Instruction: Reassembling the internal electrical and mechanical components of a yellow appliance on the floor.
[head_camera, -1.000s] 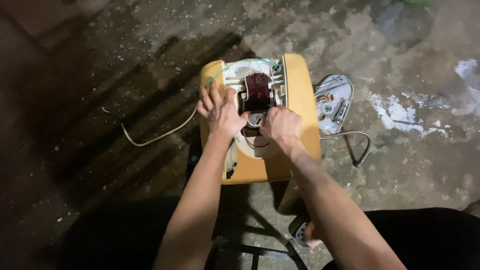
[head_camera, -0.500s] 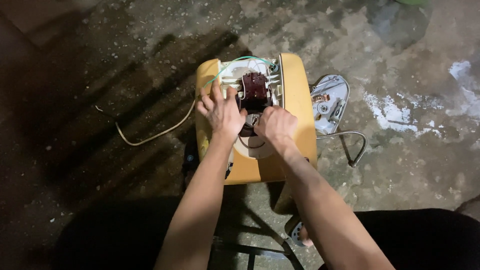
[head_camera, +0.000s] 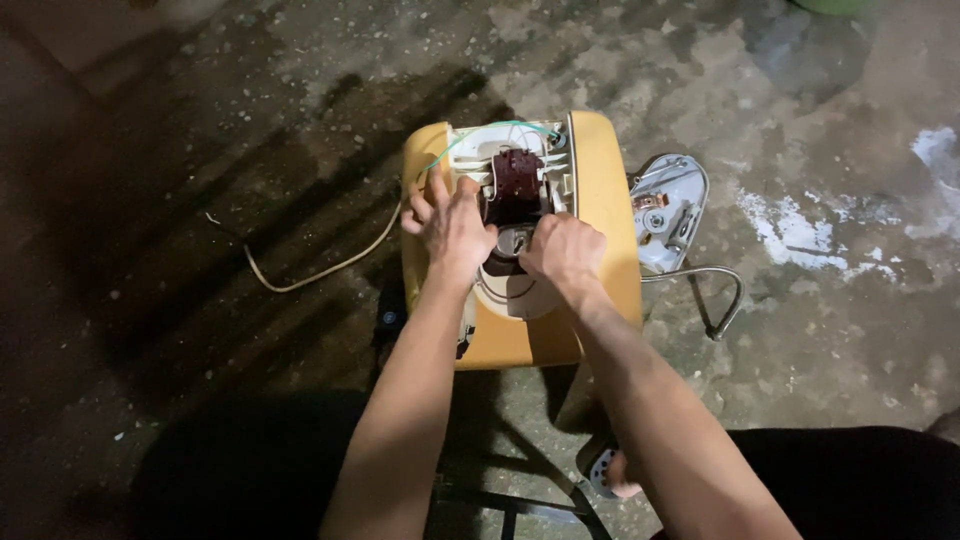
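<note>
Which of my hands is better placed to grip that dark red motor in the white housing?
Probably the left hand: its fingers already lie against the dark red motor. The right hand rests lower, below it.

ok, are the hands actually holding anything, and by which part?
Both hands, left hand and right hand, rest on the white plastic housing with dark red motor atop the yellow stool; whether either grips cannot be told.

The single head-worn camera looks steeply down from above, at arm's length, centred on the yellow stool (head_camera: 610, 200) and concrete floor (head_camera: 200, 150).
</note>
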